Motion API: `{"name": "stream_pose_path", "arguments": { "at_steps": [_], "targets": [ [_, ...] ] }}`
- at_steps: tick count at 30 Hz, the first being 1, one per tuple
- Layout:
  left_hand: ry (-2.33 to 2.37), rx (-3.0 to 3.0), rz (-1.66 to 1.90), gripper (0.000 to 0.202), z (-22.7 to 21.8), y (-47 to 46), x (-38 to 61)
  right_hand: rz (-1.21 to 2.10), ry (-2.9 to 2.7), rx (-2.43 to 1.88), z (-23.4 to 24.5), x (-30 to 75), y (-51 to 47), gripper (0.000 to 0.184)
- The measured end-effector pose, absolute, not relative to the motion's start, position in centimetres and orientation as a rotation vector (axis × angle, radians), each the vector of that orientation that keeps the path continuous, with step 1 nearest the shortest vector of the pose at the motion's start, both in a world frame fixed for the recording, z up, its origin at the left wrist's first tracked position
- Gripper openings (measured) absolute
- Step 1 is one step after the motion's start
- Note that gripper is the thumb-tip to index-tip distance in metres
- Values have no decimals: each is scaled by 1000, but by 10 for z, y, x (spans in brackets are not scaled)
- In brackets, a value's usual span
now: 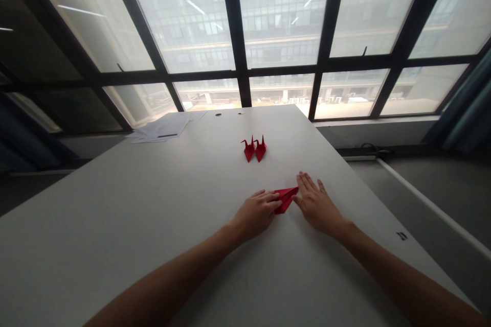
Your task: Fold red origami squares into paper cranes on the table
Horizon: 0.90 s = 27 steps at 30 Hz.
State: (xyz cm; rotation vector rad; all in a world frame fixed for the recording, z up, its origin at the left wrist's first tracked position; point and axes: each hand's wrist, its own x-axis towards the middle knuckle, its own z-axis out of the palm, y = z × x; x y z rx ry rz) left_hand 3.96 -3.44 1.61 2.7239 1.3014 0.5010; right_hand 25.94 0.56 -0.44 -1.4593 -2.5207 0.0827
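Observation:
A piece of red folded origami paper (286, 198) lies on the white table between my two hands. My left hand (261, 209) grips its left part, fingers over the paper and holding it against the tabletop. My right hand (316, 203) rests at the paper's right tip with its fingers stretched out and the thumb apart, close to the paper's edge. The paper's left end is hidden under my left fingers. Farther back, two red paper cranes (260, 151) stand side by side.
The white table (172, 204) reaches toward large windows (280, 15). Several white sheets (163, 125) lie at the far left, a dark pen-like stick (168, 136) on them. A small black mark (401, 236) is near the right edge. Blue curtains (464, 107) hang at the sides.

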Motion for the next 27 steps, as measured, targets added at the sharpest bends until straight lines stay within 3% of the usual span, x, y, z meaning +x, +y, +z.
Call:
{"name": "stream_pose_path", "arguments": {
  "at_steps": [4,12,27],
  "targets": [
    [1312,2727,514,44,9,-30,37,236,-2702,-1142,-6,250,-5,69],
    [1316,2783,318,58,4,-32,29,332,-2711,-1209,-4,256,2,76],
    [1594,2559,680,14,16,-29,34,309,-2665,-1232,-4,236,-22,79]
  ]
}}
